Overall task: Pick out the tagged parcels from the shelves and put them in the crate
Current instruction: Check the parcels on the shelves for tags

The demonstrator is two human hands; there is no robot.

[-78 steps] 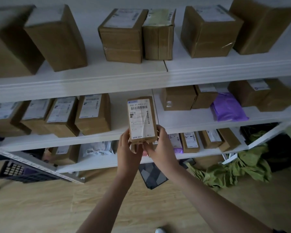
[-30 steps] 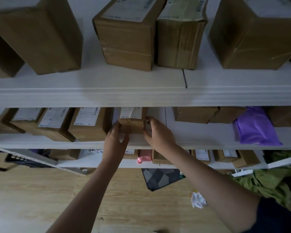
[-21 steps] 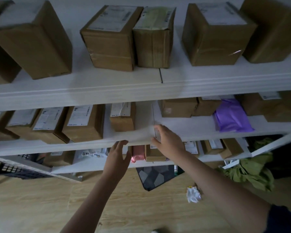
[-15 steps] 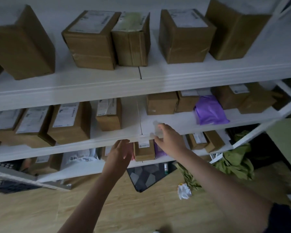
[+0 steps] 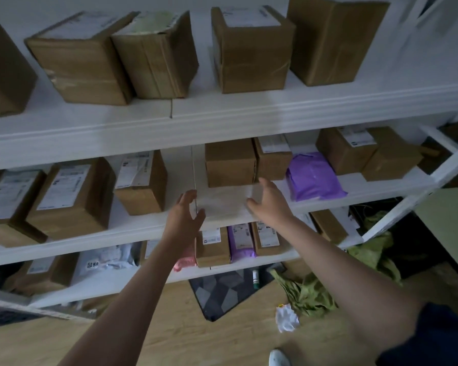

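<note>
- Both hands are seen raised in front of the middle shelf [image 5: 222, 204], with nothing held in either.
- The left hand [image 5: 183, 215] is held with fingers relaxed and spread, its grip unclosed, over the shelf's front edge.
- The right hand [image 5: 269, 200] is likewise spread, its fingertips seen just below a plain brown box [image 5: 230, 165]; whether that box is touched cannot be told.
- Beside that box a second box with a label [image 5: 273, 157] is set, and further right a purple parcel [image 5: 312, 177] is laid flat.
- To the left of the hands, a labelled box [image 5: 140, 180] is stood on the same shelf, with more labelled boxes beyond it.
- Larger cartons are lined along the top shelf [image 5: 222, 112].
- Small parcels are stood along the bottom shelf [image 5: 117, 283].
- On the wooden floor [image 5: 185, 336], a dark patterned mat [image 5: 222, 291] and a crumpled green cloth [image 5: 307, 294] are seen.
</note>
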